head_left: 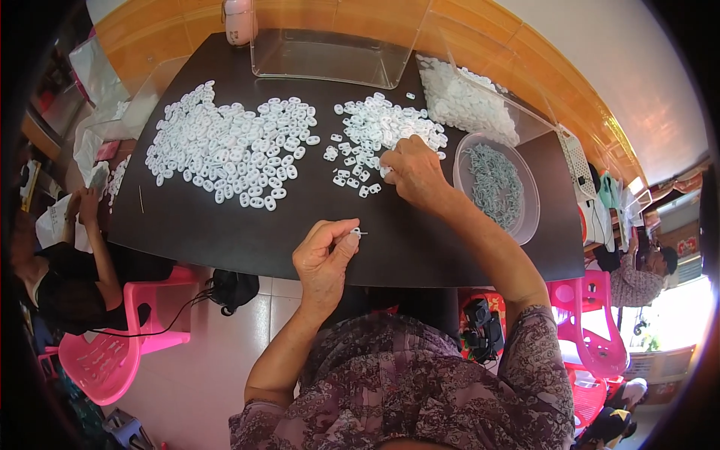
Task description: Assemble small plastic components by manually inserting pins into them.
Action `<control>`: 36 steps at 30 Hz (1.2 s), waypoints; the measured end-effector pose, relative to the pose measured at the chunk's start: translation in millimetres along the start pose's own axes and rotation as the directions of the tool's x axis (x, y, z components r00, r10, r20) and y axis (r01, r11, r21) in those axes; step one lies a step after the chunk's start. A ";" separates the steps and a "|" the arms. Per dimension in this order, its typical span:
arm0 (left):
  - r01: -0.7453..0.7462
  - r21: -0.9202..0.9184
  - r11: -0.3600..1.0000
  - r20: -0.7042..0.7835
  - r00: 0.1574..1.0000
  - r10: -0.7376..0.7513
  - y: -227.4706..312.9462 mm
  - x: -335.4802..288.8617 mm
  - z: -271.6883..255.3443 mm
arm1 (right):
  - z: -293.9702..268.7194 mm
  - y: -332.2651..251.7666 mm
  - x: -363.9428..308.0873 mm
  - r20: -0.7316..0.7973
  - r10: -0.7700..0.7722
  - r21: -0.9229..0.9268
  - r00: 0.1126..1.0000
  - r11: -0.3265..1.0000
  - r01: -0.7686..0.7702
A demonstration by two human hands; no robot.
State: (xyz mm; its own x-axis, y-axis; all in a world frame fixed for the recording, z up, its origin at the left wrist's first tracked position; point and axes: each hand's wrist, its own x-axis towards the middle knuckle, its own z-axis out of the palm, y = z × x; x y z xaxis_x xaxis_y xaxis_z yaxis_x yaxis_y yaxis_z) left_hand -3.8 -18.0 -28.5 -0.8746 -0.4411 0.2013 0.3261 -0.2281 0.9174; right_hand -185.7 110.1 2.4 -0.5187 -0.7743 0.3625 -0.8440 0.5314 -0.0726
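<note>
Near the table's front edge, my left hand (324, 259) pinches a small white plastic piece (356, 232) between thumb and forefinger. A thin metal pin sticks out of it to the right. My right hand (416, 174) is at the near side of a pile of small white two-holed plastic pieces (382, 120), fingers bent and drawn together; what they hold, if anything, is hidden. A larger heap of white oval two-holed plates (225, 142) covers the left of the table. Right of my right hand is a round clear tub (531, 217) of grey metal pins (493, 184).
An empty clear plastic box (330, 76) stands at the back, beside a pink container (239, 22). A clear bin at the back right holds a bag of white pieces (469, 97). A power strip (576, 165) lies at the right edge. Another person (71, 277) works at far left.
</note>
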 end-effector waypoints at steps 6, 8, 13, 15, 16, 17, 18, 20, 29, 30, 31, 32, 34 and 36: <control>0.009 -0.029 1.000 -0.001 1.000 -0.009 0.6 -0.3 0.3 | -2.0 -1.0 4.1 0.017 -0.053 -0.011 0.998 0.999 0.053; 0.007 -0.029 1.000 -0.003 1.000 -0.007 0.0 0.0 0.3 | -3.3 -0.6 5.4 0.030 -0.071 -0.006 0.997 0.997 0.071; -0.017 -0.017 1.000 0.002 1.000 0.017 -2.0 -0.1 -0.3 | -6.9 5.5 10.3 0.097 -0.105 -0.002 0.990 0.994 0.106; -0.018 -0.035 0.999 0.001 1.000 0.018 -2.5 -0.6 -0.4 | -8.5 3.8 11.8 0.095 -0.114 0.015 0.989 0.993 0.113; -0.016 -0.052 0.999 -0.001 1.000 0.016 -2.7 -0.8 -0.3 | -9.2 3.0 12.0 0.095 -0.122 0.034 0.988 0.992 0.119; -0.018 -0.052 0.998 0.000 1.000 0.018 -3.2 -0.8 0.0 | -8.3 3.4 11.0 0.093 -0.122 0.033 0.988 0.992 0.119; -0.020 -0.046 0.999 -0.002 1.000 0.020 -3.6 -0.8 0.5 | -6.4 4.6 9.6 0.099 -0.126 0.053 0.987 0.991 0.121; -0.020 -0.037 0.999 -0.004 1.000 0.020 -2.9 -1.3 1.8 | -5.7 4.2 6.6 0.106 -0.128 0.076 0.986 0.990 0.121; 0.009 -0.011 1.000 -0.035 0.999 -0.009 3.4 1.6 4.5 | -34.6 -29.4 -17.9 0.248 0.346 0.778 0.905 0.485 -0.399; 0.038 -0.067 0.997 -0.050 0.998 -0.041 5.4 2.2 6.2 | -35.1 -35.6 -21.0 0.263 0.381 0.846 0.886 0.351 -0.402; 0.066 -0.122 0.990 -0.065 0.995 -0.074 7.3 2.6 8.0 | -34.8 -38.9 -23.9 0.283 0.413 0.896 0.866 0.209 -0.392; 0.066 -0.123 0.990 -0.067 0.995 -0.075 9.4 2.4 9.2 | -34.4 -40.6 -26.6 0.287 0.415 0.897 0.863 0.201 -0.395; 0.070 -0.147 0.987 -0.074 0.994 -0.082 17.4 2.7 15.3 | -33.2 -44.1 -32.0 0.406 0.416 0.898 0.814 -0.017 -0.440; 0.067 -0.172 0.983 -0.084 0.993 -0.083 20.0 4.6 19.4 | -31.5 -50.9 -35.0 0.420 0.418 0.899 0.806 -0.068 -0.433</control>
State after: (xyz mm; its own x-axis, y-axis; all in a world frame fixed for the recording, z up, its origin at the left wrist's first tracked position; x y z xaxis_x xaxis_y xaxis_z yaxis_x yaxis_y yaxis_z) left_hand -8.2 -7.8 -2.6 -0.8655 -0.4918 0.0952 0.3231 -0.4030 0.8563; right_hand -120.3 121.0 22.7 -0.8278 -0.5461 -0.1288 0.1597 -0.0094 -0.9871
